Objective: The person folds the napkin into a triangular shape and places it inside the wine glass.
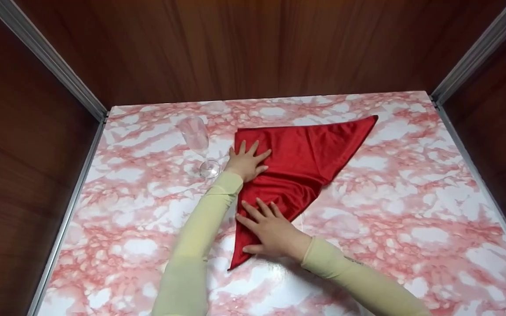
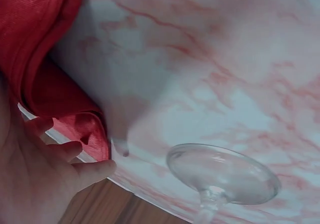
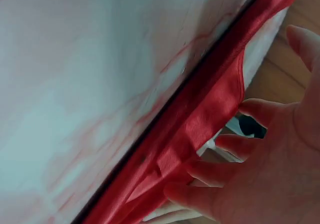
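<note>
A red satin cloth (image 1: 297,149), folded into a rough triangle, lies on the table with wrinkles across its lower half. My left hand (image 1: 246,163) rests on its left edge, fingers spread. Lower down, my right hand (image 1: 272,230) lies over the narrow bottom part, its fingers also spread and straight. In the left wrist view the layered cloth edge (image 2: 55,84) curves beside the fingers. The right wrist view shows the dark-trimmed edge (image 3: 165,119) running past the fingertips. Neither palm grips anything.
A clear stemmed glass (image 1: 195,136) stands just left of my left hand, its round base (image 2: 222,174) close in the left wrist view. The table (image 1: 389,245) has a pink and white marbled top. Wood-look panels (image 1: 235,48) enclose the back and sides.
</note>
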`<state>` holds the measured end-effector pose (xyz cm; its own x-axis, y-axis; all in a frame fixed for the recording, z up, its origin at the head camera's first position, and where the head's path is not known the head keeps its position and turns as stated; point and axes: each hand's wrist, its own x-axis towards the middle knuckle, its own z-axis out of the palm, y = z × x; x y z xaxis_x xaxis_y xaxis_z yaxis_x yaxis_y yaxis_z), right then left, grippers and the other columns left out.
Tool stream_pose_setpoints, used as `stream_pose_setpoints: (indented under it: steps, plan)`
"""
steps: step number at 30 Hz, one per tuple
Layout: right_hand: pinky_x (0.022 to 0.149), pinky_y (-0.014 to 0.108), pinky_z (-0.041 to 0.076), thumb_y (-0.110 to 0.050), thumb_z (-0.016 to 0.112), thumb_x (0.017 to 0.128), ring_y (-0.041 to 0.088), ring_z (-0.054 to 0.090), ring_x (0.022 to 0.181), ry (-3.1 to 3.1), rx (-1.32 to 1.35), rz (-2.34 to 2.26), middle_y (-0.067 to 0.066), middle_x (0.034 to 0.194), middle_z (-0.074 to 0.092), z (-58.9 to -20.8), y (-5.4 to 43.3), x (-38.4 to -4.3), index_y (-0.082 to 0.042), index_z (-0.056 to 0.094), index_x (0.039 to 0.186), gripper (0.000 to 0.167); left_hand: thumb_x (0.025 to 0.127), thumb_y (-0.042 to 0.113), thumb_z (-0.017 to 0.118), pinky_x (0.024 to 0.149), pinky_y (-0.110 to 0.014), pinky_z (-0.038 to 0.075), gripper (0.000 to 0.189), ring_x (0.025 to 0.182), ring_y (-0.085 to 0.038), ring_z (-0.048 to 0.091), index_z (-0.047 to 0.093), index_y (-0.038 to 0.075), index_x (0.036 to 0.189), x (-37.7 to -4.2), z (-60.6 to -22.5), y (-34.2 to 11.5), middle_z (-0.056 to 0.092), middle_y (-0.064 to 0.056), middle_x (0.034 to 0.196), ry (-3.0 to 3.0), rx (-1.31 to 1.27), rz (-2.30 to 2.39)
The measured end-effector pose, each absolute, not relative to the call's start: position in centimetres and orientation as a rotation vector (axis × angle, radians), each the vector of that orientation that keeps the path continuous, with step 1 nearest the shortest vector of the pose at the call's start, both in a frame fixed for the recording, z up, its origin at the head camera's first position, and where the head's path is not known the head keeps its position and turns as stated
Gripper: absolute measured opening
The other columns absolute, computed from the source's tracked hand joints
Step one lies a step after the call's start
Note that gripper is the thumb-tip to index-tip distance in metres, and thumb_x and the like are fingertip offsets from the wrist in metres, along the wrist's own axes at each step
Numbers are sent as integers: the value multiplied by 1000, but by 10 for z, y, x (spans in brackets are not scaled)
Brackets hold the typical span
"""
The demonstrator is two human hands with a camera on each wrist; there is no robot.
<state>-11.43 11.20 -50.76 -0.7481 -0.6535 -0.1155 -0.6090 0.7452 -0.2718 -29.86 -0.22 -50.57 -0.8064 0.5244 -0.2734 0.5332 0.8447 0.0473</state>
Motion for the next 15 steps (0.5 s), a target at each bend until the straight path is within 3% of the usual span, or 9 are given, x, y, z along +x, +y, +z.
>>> stream_pose_setpoints:
  steps: [8,15]
  plan:
    - [99,73,20,-68,53,84,48,17,138,2715,-884,-311,11,155,25,-507,98,-112,-28,29,151,82,96,62,28,110,-60,13,61,143,-40,2,10,44,151,-297,-512,-9,2,-2,160,2732,786,-63]
    - [98,71,25,-70,52,83,47,19,137,2725,-825,-235,10,155,25,-506,93,-113,-22,36,149,83,96,61,29,112,-57,11,61,143,-39,2,12,41,152,-297,-513,-12,3,-4,160,2746,810,-13]
